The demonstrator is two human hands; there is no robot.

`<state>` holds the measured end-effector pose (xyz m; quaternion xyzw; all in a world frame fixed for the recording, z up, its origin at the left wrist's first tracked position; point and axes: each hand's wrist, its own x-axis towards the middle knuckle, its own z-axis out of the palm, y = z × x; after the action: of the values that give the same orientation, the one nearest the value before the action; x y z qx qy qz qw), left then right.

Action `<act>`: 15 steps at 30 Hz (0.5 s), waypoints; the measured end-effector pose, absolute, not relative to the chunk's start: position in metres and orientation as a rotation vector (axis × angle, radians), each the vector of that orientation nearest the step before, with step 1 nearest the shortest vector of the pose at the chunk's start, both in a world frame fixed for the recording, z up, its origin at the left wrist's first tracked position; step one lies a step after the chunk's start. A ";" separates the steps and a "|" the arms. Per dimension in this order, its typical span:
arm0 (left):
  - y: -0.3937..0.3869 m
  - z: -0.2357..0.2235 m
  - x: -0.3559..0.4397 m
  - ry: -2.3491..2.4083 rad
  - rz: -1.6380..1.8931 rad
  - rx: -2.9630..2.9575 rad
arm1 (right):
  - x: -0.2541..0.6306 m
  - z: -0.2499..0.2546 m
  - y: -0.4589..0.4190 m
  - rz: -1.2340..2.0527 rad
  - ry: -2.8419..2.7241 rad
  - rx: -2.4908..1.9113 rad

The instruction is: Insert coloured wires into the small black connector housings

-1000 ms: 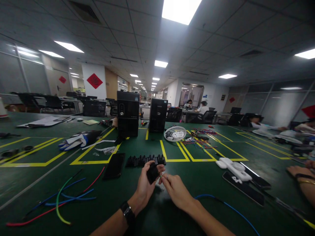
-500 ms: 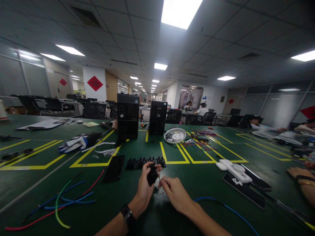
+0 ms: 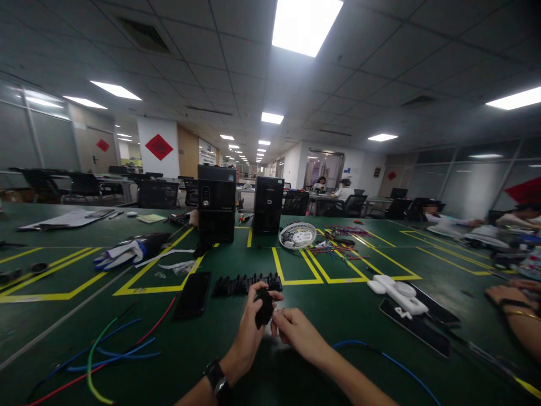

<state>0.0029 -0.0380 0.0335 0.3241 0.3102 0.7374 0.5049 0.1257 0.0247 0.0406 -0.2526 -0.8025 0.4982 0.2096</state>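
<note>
My left hand (image 3: pixel 249 321), with a dark watch on the wrist, is closed around a small black plastic part (image 3: pixel 264 309) and holds it above the table. My right hand (image 3: pixel 298 332) meets it from the right, thumb and forefinger pinched at the part's right edge. Whatever lies between those fingertips is too small and hidden to name. A row of black plastic pieces (image 3: pixel 240 283) lies just beyond the left hand. Close by on the left rests a black phone (image 3: pixel 193 295). From beside my right forearm a blue wire (image 3: pixel 382 354) curves toward the front edge.
Loose green, blue and red wires (image 3: pixel 95 352) lie at the left, gloves (image 3: pixel 127 251) behind them. Two black computer-like towers (image 3: pixel 216 211) and a white basket-like cover (image 3: pixel 297 235) stand farther back. White devices (image 3: pixel 399 293) and another phone (image 3: pixel 416 327) are at right, near another person's hands (image 3: pixel 513 304).
The black part has turned slightly in my left hand. My right fingertips stay close to its edge, and the thin piece seen between them before is now hidden. The view has shifted slightly.
</note>
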 end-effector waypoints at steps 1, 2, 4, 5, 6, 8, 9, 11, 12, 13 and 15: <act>-0.040 0.034 0.004 0.761 1.775 0.785 | 0.126 0.040 0.025 1.395 -2.226 -0.687; -0.041 0.035 0.005 0.774 1.765 0.792 | 0.127 0.039 0.026 1.404 -2.222 -0.675; -0.044 0.037 0.007 0.797 1.749 0.819 | 0.128 0.039 0.028 1.440 -2.217 -0.670; -0.044 0.038 0.008 0.808 1.742 0.838 | 0.129 0.040 0.029 1.464 -2.218 -0.674; -0.045 0.040 0.010 0.824 1.742 0.857 | 0.129 0.040 0.030 1.491 -2.217 -0.681; -0.043 0.044 0.012 0.885 1.759 0.890 | 0.130 0.040 0.031 1.538 -2.192 -0.692; -0.041 0.045 0.012 0.929 1.776 0.907 | 0.129 0.039 0.030 1.559 -2.171 -0.692; -0.037 0.044 0.012 1.016 1.815 0.951 | 0.126 0.038 0.029 1.580 -2.147 -0.683; -0.035 0.043 0.012 1.054 1.831 0.967 | 0.125 0.037 0.029 1.562 -2.153 -0.683; -0.032 0.041 0.011 1.084 1.844 0.974 | 0.124 0.038 0.028 1.515 -2.174 -0.686; -0.028 0.037 0.007 1.123 1.879 0.955 | 0.122 0.042 0.027 1.337 -2.228 -0.704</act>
<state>0.0072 -0.0284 0.0367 0.3720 0.4371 0.7316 0.3679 0.1222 0.0271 0.0422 -0.2551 -0.8067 0.4842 0.2230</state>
